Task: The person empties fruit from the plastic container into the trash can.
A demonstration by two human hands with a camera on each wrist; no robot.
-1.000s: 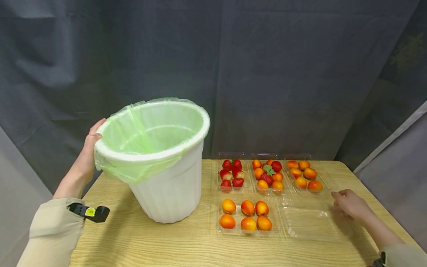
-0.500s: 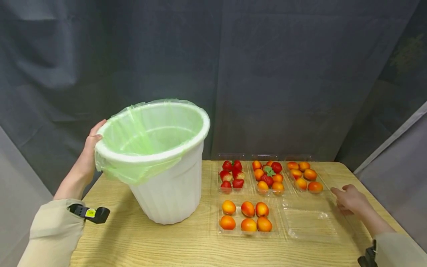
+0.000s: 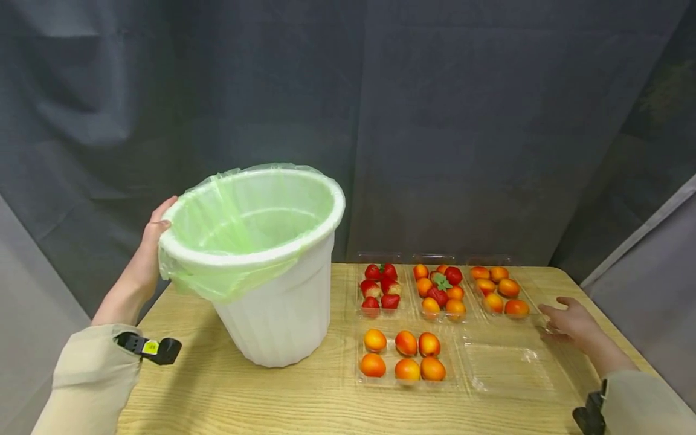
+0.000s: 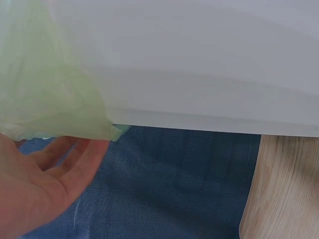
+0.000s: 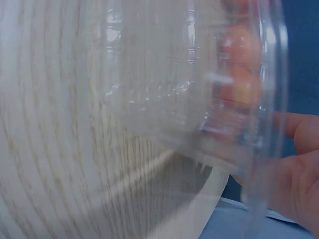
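Left hand [image 3: 142, 266] w/ fingers curled over rim of white bin [image 3: 272, 290], which sits tilted on tabletop [image 3: 217, 393], left side. Right hand [image 3: 571, 323] touches apricot tray's [image 3: 535, 305] edge; can't tell grip there.

Dark curtain [image 3: 435, 121], wooden table [image 3: 217, 393], strawberry tray [image 3: 379, 289], possibly peaches [image 3: 403, 354]
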